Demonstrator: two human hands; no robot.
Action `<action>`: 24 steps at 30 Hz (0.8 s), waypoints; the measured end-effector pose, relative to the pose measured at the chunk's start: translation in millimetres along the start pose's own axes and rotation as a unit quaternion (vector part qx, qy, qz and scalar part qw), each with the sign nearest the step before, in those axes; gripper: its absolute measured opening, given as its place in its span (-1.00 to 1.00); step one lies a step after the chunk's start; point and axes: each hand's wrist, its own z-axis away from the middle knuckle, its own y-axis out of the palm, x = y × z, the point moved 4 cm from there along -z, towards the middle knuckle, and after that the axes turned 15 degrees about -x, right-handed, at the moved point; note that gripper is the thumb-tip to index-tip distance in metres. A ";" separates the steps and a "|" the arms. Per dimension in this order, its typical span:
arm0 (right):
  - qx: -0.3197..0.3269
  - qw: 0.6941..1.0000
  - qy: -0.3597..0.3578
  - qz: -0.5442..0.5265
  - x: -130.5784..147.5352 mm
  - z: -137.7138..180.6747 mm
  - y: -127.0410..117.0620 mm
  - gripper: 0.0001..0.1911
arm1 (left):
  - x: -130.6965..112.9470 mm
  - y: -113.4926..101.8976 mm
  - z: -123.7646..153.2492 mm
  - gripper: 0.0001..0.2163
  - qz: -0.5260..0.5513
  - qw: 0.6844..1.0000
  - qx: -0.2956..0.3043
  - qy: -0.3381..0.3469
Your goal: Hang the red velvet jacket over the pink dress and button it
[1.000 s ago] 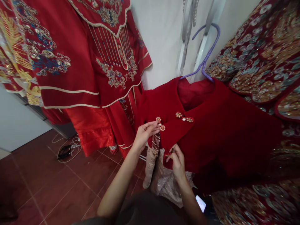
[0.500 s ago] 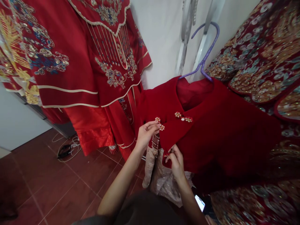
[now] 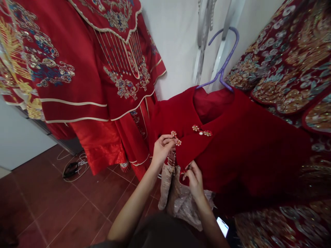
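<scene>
A red velvet jacket [image 3: 245, 137] hangs in front of me on a purple hanger [image 3: 222, 65]. My left hand [image 3: 162, 150] pinches a beaded flower button [image 3: 178, 142] at the jacket's side, and a bead tassel [image 3: 171, 160] dangles below the fingers. Lower down, my right hand [image 3: 194, 179] is closed on the lower edge of the front flap, by a small red fastening partly hidden by the fingers. Near the neckline, a pair of flower-shaped beaded clasps [image 3: 201, 131] joins the flap to the collar side.
Embroidered red garments [image 3: 121, 69] hang at the left, and a heavily sequined one [image 3: 287, 65] at the right. Clear plastic wrapping [image 3: 184, 206] is under the jacket. A lit phone [image 3: 222, 226] lies low at the right. Cables [image 3: 76, 168] lie on the tiled floor [image 3: 85, 213].
Both hands keep their grips on the jacket with hardly any movement. The view has shifted slightly.
</scene>
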 end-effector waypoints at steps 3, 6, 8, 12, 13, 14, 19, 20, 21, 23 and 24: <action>-0.002 1.000 -0.001 0.003 0.4 -0.3 0.3 -0.88 | -3.8 -2.4 0.5 -0.64 -0.049 0.992 -0.053 0.108; -0.004 1.000 -0.001 -0.003 0.0 -0.1 0.2 -0.87 | -26.5 4.7 12.1 -0.72 -0.140 0.931 -0.088 0.326; -0.006 1.000 0.005 -0.010 -0.8 0.2 0.2 -0.87 | -43.3 20.9 23.7 -0.77 -0.201 0.874 -0.026 0.441; -0.009 1.000 0.013 -0.013 -0.7 0.8 0.3 -0.87 | -65.5 54.3 38.5 -0.79 -0.292 0.768 0.091 0.562; -0.010 1.000 0.013 -0.014 0.0 0.8 0.3 -0.87 | -68.1 59.7 38.5 -0.78 -0.308 0.751 0.095 0.576; -0.011 1.000 0.011 -0.015 0.7 0.8 0.2 -0.87 | -70.0 63.7 37.7 -0.77 -0.318 0.738 0.092 0.588; -0.014 1.000 0.007 -0.006 1.2 -0.5 -1.2 -0.88 | -76.1 69.4 34.1 -0.82 -0.303 0.688 0.094 0.653; -0.015 1.000 0.006 -0.004 0.6 -0.9 -1.4 -0.88 | -77.7 69.3 34.4 -0.84 -0.299 0.681 0.102 0.661; -0.015 1.000 0.005 -0.005 -0.1 -1.4 -1.5 -0.89 | -79.3 69.3 34.9 -0.86 -0.296 0.674 0.110 0.667; -0.014 1.000 0.002 -0.008 -1.0 -2.4 -1.1 -0.91 | -81.7 70.0 36.5 -0.88 -0.294 0.659 0.130 0.680; -0.013 1.000 0.000 -0.010 -0.9 -2.9 -0.6 -0.92 | -82.2 70.5 37.3 -0.88 -0.295 0.650 0.138 0.686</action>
